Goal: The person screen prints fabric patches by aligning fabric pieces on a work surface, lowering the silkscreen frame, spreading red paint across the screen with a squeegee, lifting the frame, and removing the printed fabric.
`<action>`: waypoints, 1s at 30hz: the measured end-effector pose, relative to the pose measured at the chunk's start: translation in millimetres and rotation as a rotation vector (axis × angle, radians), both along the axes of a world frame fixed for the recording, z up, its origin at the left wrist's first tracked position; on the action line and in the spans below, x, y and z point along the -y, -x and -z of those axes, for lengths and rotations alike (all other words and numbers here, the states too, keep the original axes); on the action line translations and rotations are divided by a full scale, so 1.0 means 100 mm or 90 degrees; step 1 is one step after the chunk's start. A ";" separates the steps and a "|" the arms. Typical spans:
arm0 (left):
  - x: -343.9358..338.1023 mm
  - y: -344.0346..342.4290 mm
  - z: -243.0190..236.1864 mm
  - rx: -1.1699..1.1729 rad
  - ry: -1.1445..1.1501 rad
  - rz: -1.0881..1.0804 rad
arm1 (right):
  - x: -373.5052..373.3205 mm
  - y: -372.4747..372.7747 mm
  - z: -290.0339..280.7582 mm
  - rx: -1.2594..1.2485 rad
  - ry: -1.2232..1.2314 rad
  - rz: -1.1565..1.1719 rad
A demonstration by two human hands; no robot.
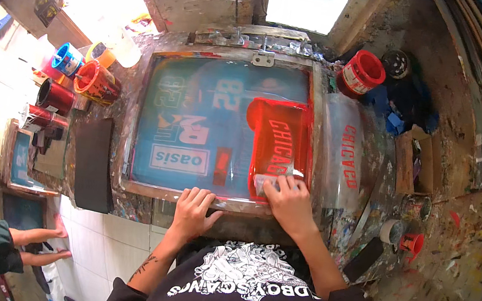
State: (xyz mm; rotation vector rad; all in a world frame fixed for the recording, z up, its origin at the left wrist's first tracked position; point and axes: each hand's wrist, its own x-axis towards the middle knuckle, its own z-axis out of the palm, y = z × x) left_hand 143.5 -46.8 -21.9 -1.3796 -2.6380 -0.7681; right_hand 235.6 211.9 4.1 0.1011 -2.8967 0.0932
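Note:
A wooden-framed printing screen [150, 189] with blue-green mesh lies before me, carrying pale lettering and logo shapes. Wet red ink [262, 128] covers a block on its right side, with lettering showing through. My right hand [290, 204] is closed around a small whitish, translucent squeegee [259, 185] at the near end of the red block; the fingers partly hide it. My left hand [190, 210] curls its fingers over the screen's near frame edge, with the thumb off to the side.
Paint-smeared pots, including a red-orange bucket [99, 83], stand at the left. A translucent sheet [341, 154] with red lettering lies right of the screen, near a red ink tub [361, 75] and a cardboard box [420, 163]. Hinge clamps [262, 58] hold the far edge. Another person's legs [36, 247] show lower left.

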 end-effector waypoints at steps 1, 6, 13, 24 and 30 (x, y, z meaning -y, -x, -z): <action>0.00 -0.01 0.00 -0.003 0.001 0.006 | 0.06 -0.11 -0.01 0.013 -0.003 0.011; 0.00 0.03 0.03 -0.019 -0.012 0.018 | 0.16 -0.31 -0.08 0.020 0.048 0.027; 0.01 0.07 -0.34 -0.036 -0.021 0.026 | 0.35 -0.48 -0.58 0.048 0.148 0.090; -0.56 0.55 -1.57 -0.483 -0.352 -0.084 | -0.59 0.67 -2.18 -0.259 0.004 -0.038; -1.65 1.28 0.12 -0.214 -0.164 -0.078 | -0.70 1.09 -3.15 -0.166 0.000 -0.010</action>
